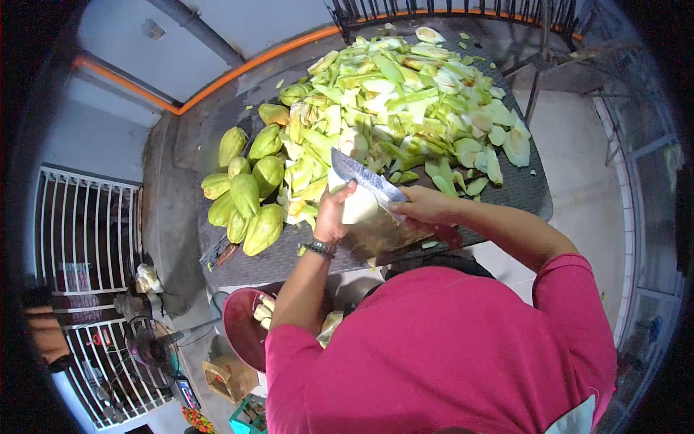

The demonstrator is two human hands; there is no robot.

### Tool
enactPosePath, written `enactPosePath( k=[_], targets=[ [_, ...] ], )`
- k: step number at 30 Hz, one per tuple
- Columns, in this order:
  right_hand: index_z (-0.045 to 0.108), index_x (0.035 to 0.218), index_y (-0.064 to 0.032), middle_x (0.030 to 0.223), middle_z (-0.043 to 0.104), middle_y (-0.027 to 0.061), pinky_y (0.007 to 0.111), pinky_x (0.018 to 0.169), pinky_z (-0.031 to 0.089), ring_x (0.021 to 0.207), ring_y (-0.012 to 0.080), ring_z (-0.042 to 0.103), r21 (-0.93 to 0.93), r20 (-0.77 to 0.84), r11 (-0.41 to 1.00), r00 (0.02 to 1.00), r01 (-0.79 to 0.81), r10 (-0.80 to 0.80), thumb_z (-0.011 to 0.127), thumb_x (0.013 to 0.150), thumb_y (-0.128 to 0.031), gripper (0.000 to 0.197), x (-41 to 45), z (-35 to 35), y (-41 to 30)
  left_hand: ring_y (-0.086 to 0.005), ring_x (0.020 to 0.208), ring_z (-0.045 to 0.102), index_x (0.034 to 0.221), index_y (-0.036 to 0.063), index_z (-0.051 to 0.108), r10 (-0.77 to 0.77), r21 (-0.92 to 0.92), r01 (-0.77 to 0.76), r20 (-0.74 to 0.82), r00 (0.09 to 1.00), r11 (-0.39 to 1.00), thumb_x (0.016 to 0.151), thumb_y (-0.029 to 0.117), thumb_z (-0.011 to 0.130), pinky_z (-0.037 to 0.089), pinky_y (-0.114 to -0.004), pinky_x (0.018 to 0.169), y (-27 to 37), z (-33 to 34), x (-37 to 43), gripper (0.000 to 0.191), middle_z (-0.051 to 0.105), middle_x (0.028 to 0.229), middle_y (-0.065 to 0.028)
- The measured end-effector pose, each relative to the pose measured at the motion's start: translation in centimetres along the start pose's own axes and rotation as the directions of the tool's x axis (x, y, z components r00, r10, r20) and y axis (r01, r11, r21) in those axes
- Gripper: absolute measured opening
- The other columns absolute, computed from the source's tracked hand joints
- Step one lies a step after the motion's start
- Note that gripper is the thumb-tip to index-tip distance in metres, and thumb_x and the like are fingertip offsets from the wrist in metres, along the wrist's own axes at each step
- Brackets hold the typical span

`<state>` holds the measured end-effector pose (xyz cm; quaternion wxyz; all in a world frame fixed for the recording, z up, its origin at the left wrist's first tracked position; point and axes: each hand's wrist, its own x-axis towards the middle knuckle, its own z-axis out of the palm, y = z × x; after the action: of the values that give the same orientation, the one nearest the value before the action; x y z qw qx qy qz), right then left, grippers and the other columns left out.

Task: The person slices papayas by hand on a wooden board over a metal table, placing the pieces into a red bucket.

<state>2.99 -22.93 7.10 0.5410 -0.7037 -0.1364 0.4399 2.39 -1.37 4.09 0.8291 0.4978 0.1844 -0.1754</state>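
My left hand [333,212] grips a pale, peeled chayote [358,205], thumb on its upper side. In my right hand [425,205] is a broad-bladed knife [366,179], its blade lying across the top of the chayote and pointing up and left. Beneath both hands is a brown board [379,236]. Several whole green chayotes [245,195] are grouped left of my left hand. Beyond the knife spreads a large heap of green peelings and cut pieces [401,103]. The lower part of the held chayote is partly covered by my fingers.
The dark textured tabletop [531,184] carries the heap. A dark red tub [244,325] with pale peeled pieces stands below the table's near left edge. Further left are a cardboard box [230,377], a fan [154,347] and white window bars [89,233]. Black railing [444,8] runs behind.
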Motion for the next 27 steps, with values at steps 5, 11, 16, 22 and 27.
enactPosePath(
  k=[5,11,16,22,27],
  targets=[
    [0.049,0.088,-0.0044,0.059,0.048,0.002,0.027,0.041,0.037,0.047,0.0105,0.045,0.221,-0.197,0.975,0.98,0.025,0.02,0.047,0.088,-0.026,0.022,0.8,3.6,-0.2,-0.0196,0.074,0.059,0.09,0.0069,0.055,0.147,-0.323,-0.177,-0.116,0.982,0.93,0.082,0.029,0.055,0.048,-0.033,0.067,-3.8,1.8,0.3,0.024,0.06,0.082,-0.0051],
    [0.052,0.09,-0.0028,0.062,0.049,0.0016,0.028,0.047,0.039,0.053,0.011,0.046,0.034,-0.207,0.998,0.977,0.056,-0.048,0.048,0.088,-0.024,0.021,-0.9,2.6,-0.8,-0.0195,0.076,0.059,0.091,0.007,0.054,0.116,-0.194,-0.119,-0.024,0.993,0.974,0.084,0.031,0.051,0.049,-0.034,0.069,-2.2,2.2,-0.7,0.026,0.06,0.085,-0.0048],
    [0.052,0.088,-0.0003,0.067,0.053,0.0046,0.032,0.055,0.041,0.06,0.0132,0.048,-0.003,-0.288,0.996,0.954,0.09,-0.087,0.05,0.086,-0.023,0.023,-1.0,3.3,-2.0,-0.0179,0.079,0.058,0.096,0.0037,0.054,0.279,-0.229,-0.304,-0.133,0.951,0.925,0.085,0.028,0.053,0.048,-0.035,0.07,-2.4,1.9,0.6,0.027,0.059,0.086,-0.0046],
    [0.052,0.098,-0.0037,0.069,0.056,0.0054,0.03,0.054,0.042,0.059,0.013,0.05,0.132,-0.329,0.982,0.94,0.137,-0.087,0.051,0.083,-0.022,0.024,1.4,4.6,0.1,-0.0207,0.074,0.058,0.097,0.0046,0.054,0.103,-0.297,-0.136,-0.123,0.987,0.945,0.082,0.03,0.058,0.048,-0.036,0.067,-1.7,2.4,0.1,0.03,0.06,0.085,-0.005],
    [0.046,0.099,-0.0048,0.067,0.051,0.0029,0.025,0.043,0.038,0.053,0.0086,0.048,-0.037,-0.163,0.995,0.982,0.092,-0.097,0.047,0.086,-0.021,0.021,-1.5,1.0,-2.4,-0.0218,0.081,0.06,0.101,0.0068,0.054,0.043,-0.032,-0.042,0.034,0.998,0.999,0.083,0.035,0.055,0.05,-0.037,0.072,0.0,-1.3,0.3,0.033,0.06,0.088,-0.0056]
  ],
)
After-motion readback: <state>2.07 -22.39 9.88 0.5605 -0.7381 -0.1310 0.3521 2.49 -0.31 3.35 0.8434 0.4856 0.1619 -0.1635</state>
